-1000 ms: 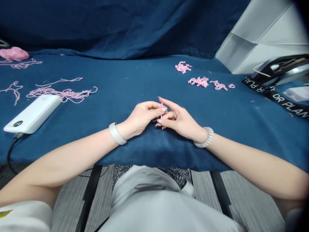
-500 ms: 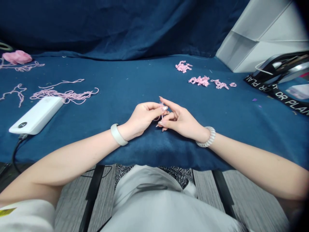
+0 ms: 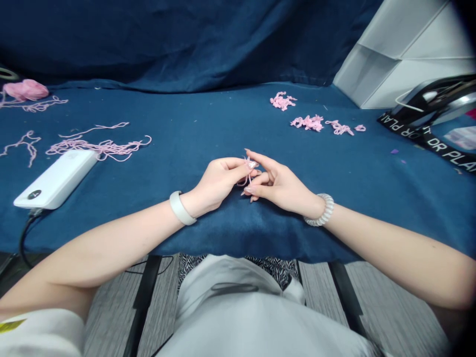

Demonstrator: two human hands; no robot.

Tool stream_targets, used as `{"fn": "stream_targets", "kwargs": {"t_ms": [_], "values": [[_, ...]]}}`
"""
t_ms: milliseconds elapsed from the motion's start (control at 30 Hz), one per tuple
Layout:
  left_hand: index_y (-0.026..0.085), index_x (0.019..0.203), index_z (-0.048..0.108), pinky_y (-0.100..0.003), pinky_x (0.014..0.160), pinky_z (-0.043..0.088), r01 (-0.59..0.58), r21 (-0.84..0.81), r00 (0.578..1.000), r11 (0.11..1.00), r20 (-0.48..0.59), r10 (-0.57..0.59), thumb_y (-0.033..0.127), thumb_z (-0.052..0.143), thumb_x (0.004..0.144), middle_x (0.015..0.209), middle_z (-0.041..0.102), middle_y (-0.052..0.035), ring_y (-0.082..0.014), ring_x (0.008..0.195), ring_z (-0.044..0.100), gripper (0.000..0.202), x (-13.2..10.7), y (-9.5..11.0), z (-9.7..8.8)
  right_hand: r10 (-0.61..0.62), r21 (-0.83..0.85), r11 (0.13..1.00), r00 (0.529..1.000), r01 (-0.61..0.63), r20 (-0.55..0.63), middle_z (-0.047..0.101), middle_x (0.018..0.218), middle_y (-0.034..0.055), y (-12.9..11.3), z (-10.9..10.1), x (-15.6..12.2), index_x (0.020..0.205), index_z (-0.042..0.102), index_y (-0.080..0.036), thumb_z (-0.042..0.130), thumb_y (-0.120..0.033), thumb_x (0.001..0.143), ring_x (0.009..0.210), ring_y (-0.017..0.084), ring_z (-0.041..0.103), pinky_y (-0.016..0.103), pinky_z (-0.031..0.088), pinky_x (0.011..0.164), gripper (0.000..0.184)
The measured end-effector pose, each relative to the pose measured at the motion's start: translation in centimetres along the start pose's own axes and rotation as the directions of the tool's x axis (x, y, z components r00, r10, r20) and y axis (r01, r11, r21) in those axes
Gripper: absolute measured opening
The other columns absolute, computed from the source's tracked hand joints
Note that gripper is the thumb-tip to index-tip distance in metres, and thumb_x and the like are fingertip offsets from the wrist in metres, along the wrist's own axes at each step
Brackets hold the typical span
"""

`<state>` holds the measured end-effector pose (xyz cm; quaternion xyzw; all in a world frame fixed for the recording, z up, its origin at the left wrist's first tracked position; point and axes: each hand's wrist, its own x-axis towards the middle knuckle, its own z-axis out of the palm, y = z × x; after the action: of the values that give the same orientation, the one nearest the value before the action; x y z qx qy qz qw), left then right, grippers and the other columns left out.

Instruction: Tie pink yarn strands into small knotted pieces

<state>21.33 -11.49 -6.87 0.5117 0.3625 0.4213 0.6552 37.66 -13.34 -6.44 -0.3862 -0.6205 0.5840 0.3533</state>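
Work surface: a table under blue cloth (image 3: 208,129), slightly creased, flecked with tiny scraps. Blue drape (image 3: 178,44) hangs behind it. Grey wood-look floor (image 3: 320,292) shows below the near edge, crossed by dark bars. Far right, a white box (image 3: 375,74); nearer, a black lettered strap (image 3: 439,144). Far left, a pink yarn ball (image 3: 28,90) with loose strands. Near left, a white power bank (image 3: 55,181) lies against a tangle of pink yarn (image 3: 100,145), its dark cable (image 3: 24,238) dropping off the table. Far right of centre, small pink clusters (image 3: 308,123) lie in a loose line.

Cut off: yarn ball, box and strap run towards or past the frame sides; the far right corner is dark. Fingers cover most of the held piece; any knot in it cannot be made out.

Held piece: a thin pale-pink strand (image 3: 250,180), just in from the near edge at centre, between the hands. Short ends stick up at the top; a small loop hangs to the left. Left hand (image 3: 221,183) pinches its upper part, thumb over finger. Right hand (image 3: 280,187) grips lower down between thumb and curled finger, index extended. Hands together, fingertips nearly meeting.
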Motion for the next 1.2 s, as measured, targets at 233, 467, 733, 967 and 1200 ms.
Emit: {"fn": "stream_targets", "kwargs": {"t_ms": [233, 467, 733, 967, 1200], "values": [[0.012, 0.079, 0.07, -0.022, 0.064, 0.045, 0.011, -0.032, 1.0, 0.999, -0.004, -0.012, 0.037, 0.072, 0.073, 0.077, 0.068, -0.0049, -0.0097, 0.068, 0.059, 0.026, 0.0, 0.0, 0.1, -0.016, -0.012, 1.0, 1.0, 0.016, 0.011, 0.07, 0.073, 0.0004, 0.2, -0.1, 0.0, 0.149, 0.024, -0.017, 0.07, -0.016, 0.073, 0.062, 0.013, 0.066, 0.03, 0.058, 0.067, 0.089], [0.011, 0.078, 0.07, -0.022, 0.062, 0.044, 0.01, -0.022, 1.0, 1.0, 0.014, -0.01, 0.037, 0.071, 0.074, 0.075, 0.067, -0.0047, -0.0091, 0.065, 0.058, 0.026, 0.0, 0.0, 0.0, -0.032, -0.01, 0.999, 0.999, 0.033, 0.019, 0.07, 0.073, 0.0003, 0.3, -0.1, 0.0, 0.149, 0.024, -0.017, 0.069, -0.017, 0.074, 0.063, 0.013, 0.066, 0.03, 0.058, 0.067, 0.088], [0.013, 0.084, 0.069, -0.023, 0.069, 0.048, 0.042, -0.108, 0.998, 0.993, -0.034, -0.046, 0.033, 0.073, 0.073, 0.082, 0.07, -0.005, -0.0104, 0.071, 0.062, 0.024, 0.0, 0.6, 0.0, -0.06, 0.003, 0.998, 0.998, 0.06, 0.001, 0.066, 0.072, -0.0005, 0.5, -0.1, 0.0, 0.145, 0.027, -0.016, 0.066, -0.018, 0.077, 0.073, 0.015, 0.067, 0.027, 0.056, 0.064, 0.079], [0.012, 0.081, 0.065, -0.022, 0.071, 0.047, -0.014, -0.101, 0.993, 0.995, -0.119, 0.002, 0.037, 0.075, 0.071, 0.083, 0.07, -0.0047, -0.0087, 0.073, 0.062, 0.028, 0.2, 1.7, -0.5, -0.071, -0.032, 0.997, 0.994, 0.068, -0.084, 0.063, 0.071, -0.0012, 0.0, -0.4, 0.0, 0.14, 0.035, -0.019, 0.065, -0.024, 0.08, 0.071, 0.014, 0.066, 0.028, 0.055, 0.063, 0.067], [0.012, 0.075, 0.058, -0.021, 0.073, 0.047, -0.094, -0.114, 0.985, 0.989, -0.156, 0.075, 0.036, 0.075, 0.07, 0.084, 0.069, -0.0036, -0.0087, 0.078, 0.063, 0.03, 0.4, 2.8, -0.8, -0.07, -0.076, 0.996, 0.982, 0.057, -0.178, 0.066, 0.072, 0.0015, -0.1, -1.1, 0.3, 0.133, 0.045, -0.014, 0.065, -0.027, 0.08, 0.063, 0.011, 0.06, 0.025, 0.049, 0.06, 0.058]]}}
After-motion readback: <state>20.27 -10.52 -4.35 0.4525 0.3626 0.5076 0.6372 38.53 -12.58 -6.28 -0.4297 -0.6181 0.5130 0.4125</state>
